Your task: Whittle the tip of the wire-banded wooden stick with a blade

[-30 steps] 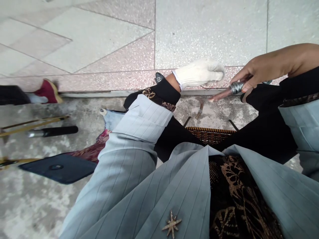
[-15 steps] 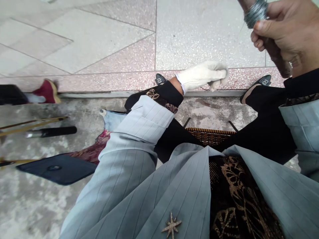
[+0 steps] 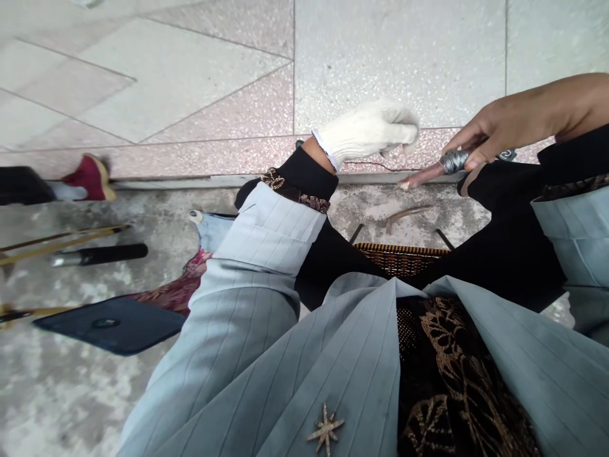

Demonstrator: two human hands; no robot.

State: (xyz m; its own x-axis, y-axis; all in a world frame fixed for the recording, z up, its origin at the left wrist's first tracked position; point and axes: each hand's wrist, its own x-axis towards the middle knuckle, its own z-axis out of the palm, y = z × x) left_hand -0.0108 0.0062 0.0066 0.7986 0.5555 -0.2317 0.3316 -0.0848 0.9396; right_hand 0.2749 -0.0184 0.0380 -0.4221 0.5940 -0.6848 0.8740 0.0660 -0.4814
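Currently, the bare right hand (image 3: 497, 133) grips a brown wooden stick (image 3: 427, 174) wound with silvery metal wire (image 3: 453, 162); left of this stick, the left hand (image 3: 378, 130) in a white knitted glove (image 3: 349, 139) is curled, whether around anything I cannot tell. Should the right thumb (image 3: 485, 151) slacken, coils might spring loose. The stick's rear end is hidden; a thin dark strand (image 3: 378, 165) to its left defies tracing.

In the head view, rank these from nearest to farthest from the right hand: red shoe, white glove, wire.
1. Wire: wound round the stick in the right hand, at its fingertips.
2. White glove: on the left hand, further left.
3. Red shoe: far left of the view.
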